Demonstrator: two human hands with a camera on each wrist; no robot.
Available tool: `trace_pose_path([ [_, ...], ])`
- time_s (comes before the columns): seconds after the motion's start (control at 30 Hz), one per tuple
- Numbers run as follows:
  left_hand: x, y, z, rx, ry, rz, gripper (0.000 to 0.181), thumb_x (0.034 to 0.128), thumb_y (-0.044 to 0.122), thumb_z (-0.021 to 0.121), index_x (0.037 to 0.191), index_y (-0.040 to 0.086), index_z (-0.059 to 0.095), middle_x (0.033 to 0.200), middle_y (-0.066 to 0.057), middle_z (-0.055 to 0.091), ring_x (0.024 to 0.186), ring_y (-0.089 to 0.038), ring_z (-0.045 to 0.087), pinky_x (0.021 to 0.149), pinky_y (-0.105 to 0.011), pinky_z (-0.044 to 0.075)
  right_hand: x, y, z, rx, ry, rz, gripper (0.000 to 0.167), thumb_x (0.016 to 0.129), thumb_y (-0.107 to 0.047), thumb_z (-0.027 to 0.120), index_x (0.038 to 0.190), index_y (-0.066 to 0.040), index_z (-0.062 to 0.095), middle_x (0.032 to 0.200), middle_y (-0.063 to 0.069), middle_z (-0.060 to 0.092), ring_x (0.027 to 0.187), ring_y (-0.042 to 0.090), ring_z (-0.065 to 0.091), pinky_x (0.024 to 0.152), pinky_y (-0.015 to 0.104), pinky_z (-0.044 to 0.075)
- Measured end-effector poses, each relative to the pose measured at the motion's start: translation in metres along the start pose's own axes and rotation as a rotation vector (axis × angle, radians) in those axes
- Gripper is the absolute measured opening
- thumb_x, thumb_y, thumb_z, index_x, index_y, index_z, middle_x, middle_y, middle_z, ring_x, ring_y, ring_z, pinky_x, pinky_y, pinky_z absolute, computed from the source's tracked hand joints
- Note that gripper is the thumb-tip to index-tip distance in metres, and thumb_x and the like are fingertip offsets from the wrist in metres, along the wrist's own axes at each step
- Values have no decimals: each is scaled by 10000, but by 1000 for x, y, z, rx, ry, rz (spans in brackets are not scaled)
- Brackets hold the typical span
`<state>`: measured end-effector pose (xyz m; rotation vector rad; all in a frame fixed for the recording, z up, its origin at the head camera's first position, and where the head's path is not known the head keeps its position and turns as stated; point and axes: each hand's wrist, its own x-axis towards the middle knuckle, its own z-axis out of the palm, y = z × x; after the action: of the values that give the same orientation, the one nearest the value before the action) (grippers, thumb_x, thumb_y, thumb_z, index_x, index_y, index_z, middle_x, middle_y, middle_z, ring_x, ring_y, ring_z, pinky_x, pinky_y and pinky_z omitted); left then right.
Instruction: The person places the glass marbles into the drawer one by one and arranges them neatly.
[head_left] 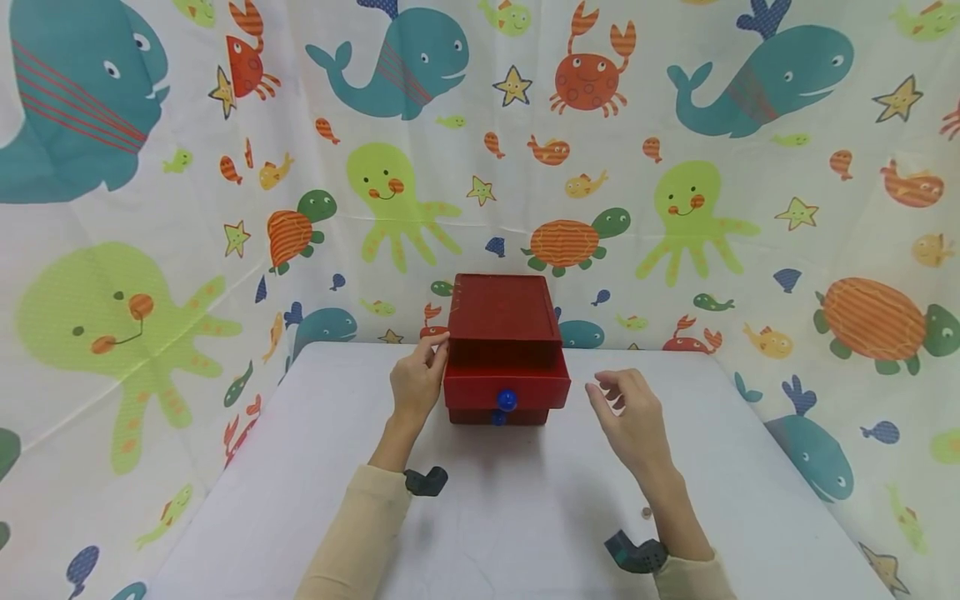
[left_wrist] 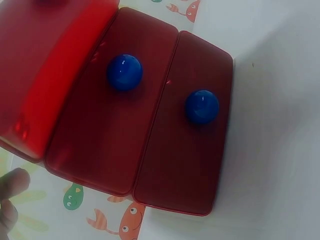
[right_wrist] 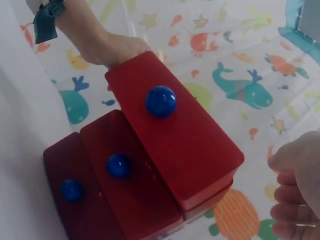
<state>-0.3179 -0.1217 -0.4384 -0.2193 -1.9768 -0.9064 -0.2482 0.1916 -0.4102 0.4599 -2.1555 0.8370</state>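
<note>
A small red chest of drawers (head_left: 504, 304) with round blue knobs stands on the white table. Its top drawer (head_left: 472, 392) is pulled out, while the two lower drawers (left_wrist: 107, 130) are closed in the left wrist view. My left hand (head_left: 416, 379) touches the chest's left side with its fingertips. To the right of the pulled-out drawer, my right hand (head_left: 632, 417) hovers apart from it, fingers loosely bent and holding nothing. Part of the right hand (right_wrist: 300, 190) also shows beside the drawer in the right wrist view. The drawer's inside is dark in the head view.
Behind the white table (head_left: 315, 500) hangs a curtain (head_left: 480, 242) printed with sea animals, also lining both sides. A tiny brown round object (head_left: 647, 512) lies on the table near the right forearm. Each wrist wears a dark camera mount (head_left: 636, 553).
</note>
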Motion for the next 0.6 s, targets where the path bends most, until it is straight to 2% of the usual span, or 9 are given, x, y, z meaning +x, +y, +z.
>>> trace_pose_path([
  [0.4, 0, -2, 1, -4, 1, 5, 164, 964, 152, 660, 1100, 120, 747, 523, -40, 488, 454, -39, 280, 414, -223, 228, -9, 10, -4, -28, 0, 36, 230, 868, -109, 771, 1062, -15, 691, 948, 95, 674, 758, 155, 607, 642, 342, 588],
  [0.6, -1, -2, 2, -12, -9, -13, 167, 967, 160, 658, 1103, 123, 747, 522, -33, 487, 456, -19, 274, 417, -228, 233, -13, 11, -6, -44, -4, 71, 222, 877, -133, 767, 1062, -33, 696, 951, 91, 677, 757, 123, 596, 649, 275, 574],
])
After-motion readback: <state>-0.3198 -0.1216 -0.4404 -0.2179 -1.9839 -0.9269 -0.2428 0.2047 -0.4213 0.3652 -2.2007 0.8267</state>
